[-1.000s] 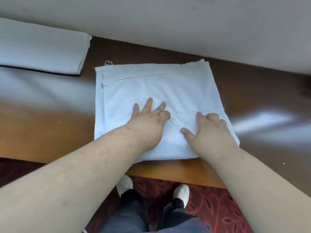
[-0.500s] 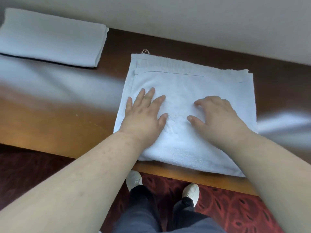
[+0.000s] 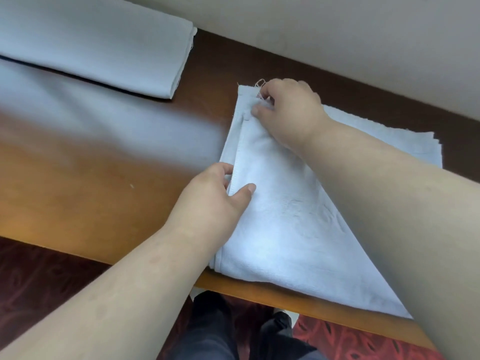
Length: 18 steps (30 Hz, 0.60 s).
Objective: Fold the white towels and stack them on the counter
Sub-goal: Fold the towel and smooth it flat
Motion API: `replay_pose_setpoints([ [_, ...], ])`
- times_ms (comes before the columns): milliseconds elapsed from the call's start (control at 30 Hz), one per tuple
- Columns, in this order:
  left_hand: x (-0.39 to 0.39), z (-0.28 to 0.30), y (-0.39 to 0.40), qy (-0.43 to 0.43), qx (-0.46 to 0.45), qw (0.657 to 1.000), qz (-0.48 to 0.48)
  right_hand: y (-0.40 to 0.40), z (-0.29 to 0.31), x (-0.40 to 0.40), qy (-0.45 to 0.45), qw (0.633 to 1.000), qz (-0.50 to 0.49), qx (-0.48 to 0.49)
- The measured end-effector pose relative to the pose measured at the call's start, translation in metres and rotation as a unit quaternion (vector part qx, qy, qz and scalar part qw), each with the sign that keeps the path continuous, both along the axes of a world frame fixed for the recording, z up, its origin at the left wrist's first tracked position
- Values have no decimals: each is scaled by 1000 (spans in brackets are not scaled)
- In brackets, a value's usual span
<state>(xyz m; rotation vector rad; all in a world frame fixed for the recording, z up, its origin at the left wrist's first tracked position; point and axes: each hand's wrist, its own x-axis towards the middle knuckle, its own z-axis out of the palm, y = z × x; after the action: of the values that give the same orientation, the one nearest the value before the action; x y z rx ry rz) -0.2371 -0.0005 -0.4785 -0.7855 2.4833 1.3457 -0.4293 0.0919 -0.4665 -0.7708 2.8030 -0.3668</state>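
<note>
So both hands are done flattening and are now grabbing the left edge of the towel (image 3: 280, 216), which is sitting on the worktop (image 3: 91, 183) at its near edge. The left hand (image 3: 213, 201) is pinching the hem with closed fingers; the right hand (image 3: 288, 113) is gripping the far-left corner. Looks like the next fold is starting. An already folded towel (image 3: 98, 45) is waiting far left.

Wooden counter (image 3: 78, 193) — folded towel (image 3: 280, 229), second towel (image 3: 91, 40)
</note>
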Motion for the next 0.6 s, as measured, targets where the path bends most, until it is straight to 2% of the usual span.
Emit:
replay_pose_setpoints([
  [167, 19, 9, 4, -67, -58, 995, -43, 1, -7, -5, 6, 996, -20, -89],
  [367, 57, 5, 11, 14, -69, 997, -25, -11, -8, -19, 32, 999, 1, -40],
  [467, 62, 4, 11, 57, -133, 989, 0, -14, -10, -20, 42, 999, 0, -35],
  [533, 63, 2, 11, 63, -161, 985, 13, -14, -12, -18, 57, 997, -23, -48],
  [600, 65, -2, 11, 52, -135, 989, -7, -15, -15, -14, 75, 995, -47, -47],
])
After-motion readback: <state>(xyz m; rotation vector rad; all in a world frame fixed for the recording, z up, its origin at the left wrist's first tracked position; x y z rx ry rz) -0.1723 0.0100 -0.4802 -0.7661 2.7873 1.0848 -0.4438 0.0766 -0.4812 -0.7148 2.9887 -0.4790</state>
